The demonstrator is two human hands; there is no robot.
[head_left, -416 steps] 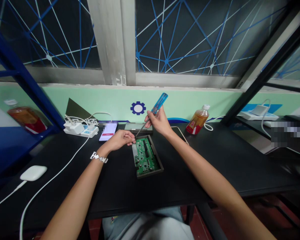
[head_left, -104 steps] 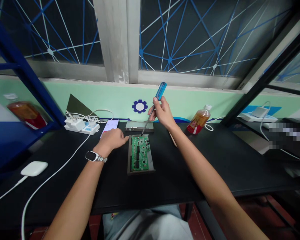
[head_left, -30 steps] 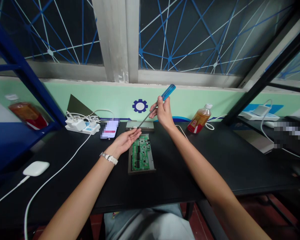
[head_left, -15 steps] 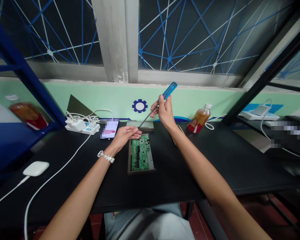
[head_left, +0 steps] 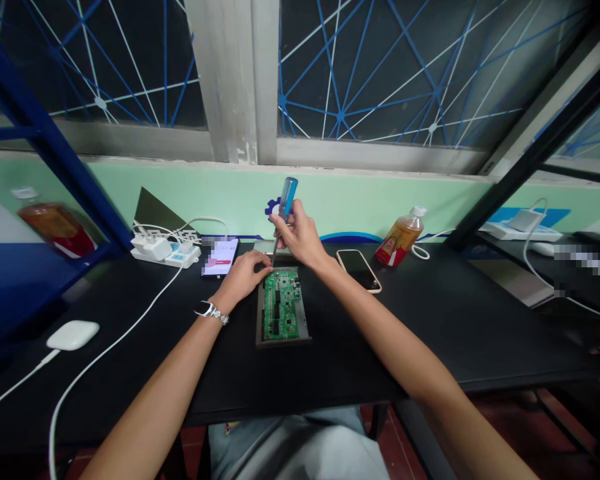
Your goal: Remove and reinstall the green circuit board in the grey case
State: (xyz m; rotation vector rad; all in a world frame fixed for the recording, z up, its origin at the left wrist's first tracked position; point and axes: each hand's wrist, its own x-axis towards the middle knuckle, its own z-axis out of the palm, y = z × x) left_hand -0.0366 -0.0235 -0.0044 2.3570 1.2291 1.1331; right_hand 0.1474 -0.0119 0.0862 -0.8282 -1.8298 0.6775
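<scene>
A green circuit board [head_left: 286,307] lies in a grey metal tray [head_left: 284,343] on the black table. My right hand [head_left: 300,237] grips a screwdriver [head_left: 289,193] with a translucent blue handle. Its shaft points steeply down to the far left corner of the board. My left hand [head_left: 245,273], with a silver watch on the wrist, is closed at that corner, thumb and forefinger pinched beside the screwdriver's tip. Whatever is between those fingertips is too small to make out.
A dark-screened phone [head_left: 359,270] and a drink bottle [head_left: 401,237] stand to the right. On the left are a lit phone [head_left: 221,257], a power strip [head_left: 166,253] with plugs, and a white earbud case [head_left: 73,335] on a cable. Behind rises a green wall [head_left: 220,193].
My right hand has moved left and slightly down, turning the screwdriver from a slant to nearly upright. The left fingers have drawn into a tighter pinch. The dark phone now shows fully.
</scene>
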